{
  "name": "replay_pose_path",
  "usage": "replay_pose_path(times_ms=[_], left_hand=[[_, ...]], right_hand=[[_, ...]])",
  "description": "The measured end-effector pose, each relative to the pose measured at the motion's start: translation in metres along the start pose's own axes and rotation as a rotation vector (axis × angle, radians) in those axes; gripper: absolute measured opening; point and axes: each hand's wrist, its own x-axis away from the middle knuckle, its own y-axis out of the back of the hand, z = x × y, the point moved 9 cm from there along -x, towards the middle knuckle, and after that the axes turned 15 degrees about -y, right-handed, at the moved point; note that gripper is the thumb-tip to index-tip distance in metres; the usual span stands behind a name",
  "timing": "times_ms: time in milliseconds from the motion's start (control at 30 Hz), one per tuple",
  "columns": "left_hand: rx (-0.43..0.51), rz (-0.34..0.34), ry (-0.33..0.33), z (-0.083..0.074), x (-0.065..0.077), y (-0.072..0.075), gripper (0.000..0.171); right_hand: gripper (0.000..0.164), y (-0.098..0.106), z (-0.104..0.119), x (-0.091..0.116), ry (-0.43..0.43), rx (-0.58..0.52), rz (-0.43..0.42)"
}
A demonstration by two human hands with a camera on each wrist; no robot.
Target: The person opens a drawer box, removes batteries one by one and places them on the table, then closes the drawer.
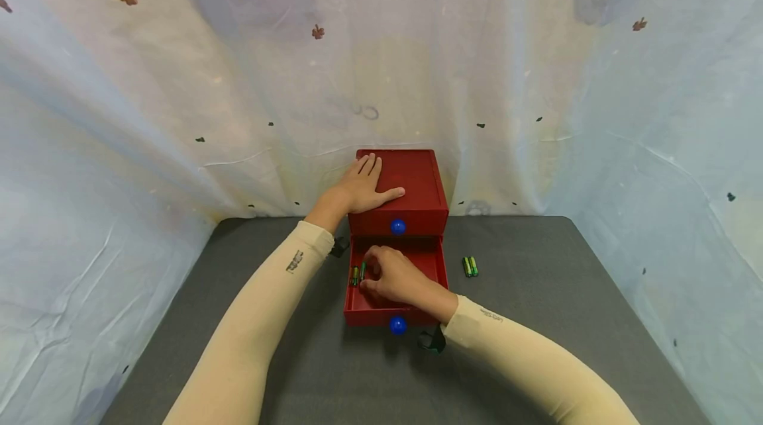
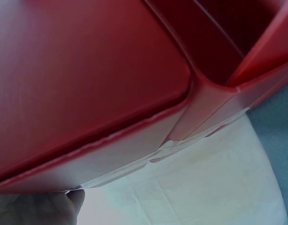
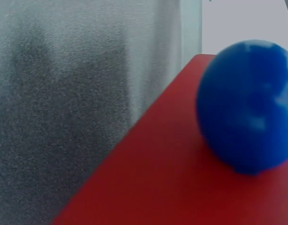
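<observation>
My left hand [image 1: 363, 190] lies with fingers spread on the top of a small red two-drawer box [image 1: 417, 180]. Its lower drawer [image 1: 426, 256] is pulled out and my right hand [image 1: 396, 276] reaches inside. A green battery [image 1: 362, 271] is pinched lengthwise between the right thumb and forefinger. Just left of it, against the drawer's left wall, lies another green-and-dark battery [image 1: 354, 276]. On the drawer front sits a round blue knob [image 1: 398, 326], seen close up in the right wrist view. The left wrist view shows the box's red top [image 2: 87, 84].
Two green batteries [image 1: 470, 267] lie side by side on the grey tabletop [image 1: 512, 326], right of the box. The upper drawer is closed, with its own blue knob [image 1: 398, 226]. A pale patterned curtain [image 1: 405, 81] hangs behind the table and along its sides.
</observation>
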Motion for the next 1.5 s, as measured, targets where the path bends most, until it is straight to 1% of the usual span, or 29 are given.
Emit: replay_pose_path(times_ms=[167,433,600,733,900,967,1200,1300,1500], left_hand=[[-0.003,0.002,0.001,0.001,0.000,0.000,0.105],[0.005,-0.005,0.003,0.002,-0.001,-0.002,0.106],[-0.012,0.003,-0.006,0.001,-0.002,-0.003,0.107],[-0.005,0.009,0.007,0.003,-0.003,-0.004,0.107],[0.009,-0.001,0.013,0.003,-0.002,-0.003,0.106],[0.012,-0.013,0.006,0.002,-0.001,-0.001,0.107],[0.004,-0.001,0.010,0.004,-0.002,-0.003,0.108],[-0.001,0.001,0.014,0.004,-0.002,-0.003,0.107],[0.004,-0.011,0.004,0.004,-0.002,-0.003,0.107]], right_hand=[[0.037,0.006,0.004,0.005,-0.025,0.016,-0.015],[0.037,0.016,0.003,0.013,-0.003,-0.034,-0.043],[0.036,0.021,-0.001,0.019,0.005,-0.051,-0.058],[0.037,0.026,-0.002,0.025,0.004,-0.063,-0.067],[0.036,0.034,-0.003,0.032,0.014,-0.077,-0.095],[0.036,0.037,-0.005,0.034,0.019,-0.080,-0.108],[0.038,0.047,-0.009,0.044,0.017,-0.087,-0.127],[0.037,0.052,-0.009,0.048,0.029,-0.090,-0.135],[0.038,0.060,-0.011,0.058,0.041,-0.080,-0.151]])
